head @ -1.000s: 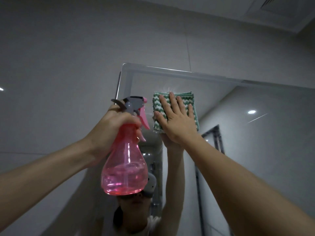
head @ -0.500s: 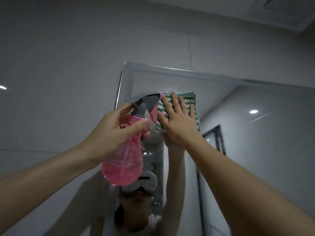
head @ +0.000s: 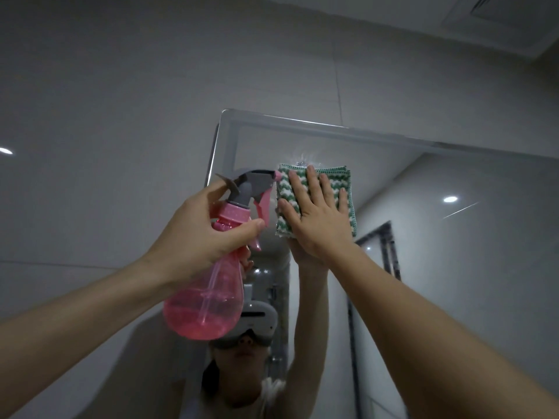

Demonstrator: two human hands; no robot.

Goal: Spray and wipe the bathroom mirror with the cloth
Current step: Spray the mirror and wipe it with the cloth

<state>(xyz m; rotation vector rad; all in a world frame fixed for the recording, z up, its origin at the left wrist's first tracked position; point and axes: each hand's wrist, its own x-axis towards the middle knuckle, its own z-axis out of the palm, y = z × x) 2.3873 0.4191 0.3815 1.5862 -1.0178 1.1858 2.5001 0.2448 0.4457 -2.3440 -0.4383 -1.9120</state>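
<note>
Fingers [head: 314, 189] of right hand [head: 317, 219] spread and straight, pressed flat on green-and-white cloth [head: 332, 179], pinning it to mirror [head: 453, 237] near upper left corner. Left hand [head: 199, 234] curled round neck of pink spray bottle [head: 208, 300], thumb across the front below the collar; bottle tilted, nozzle [head: 276, 175] touching or just short of the cloth's left edge. Index finger not seen on the trigger [head: 262, 204].

Likely faults: spray discharged into cloth or onto right hand rather than glass, owing to nozzle aimed straight at both; cloth slipping from under a flat palm, with no finger hooked over an edge; drips running down unwiped glass below; bottle loosening in a neck-only grip while tilted.

Obscured: remaining left-hand fingers behind bottle, position unclear. Droplets above cloth faint, extent of wetted glass hard to judge. Mirror's right and lower parts cut off. Cloth's lower portion covered by palm.
</note>
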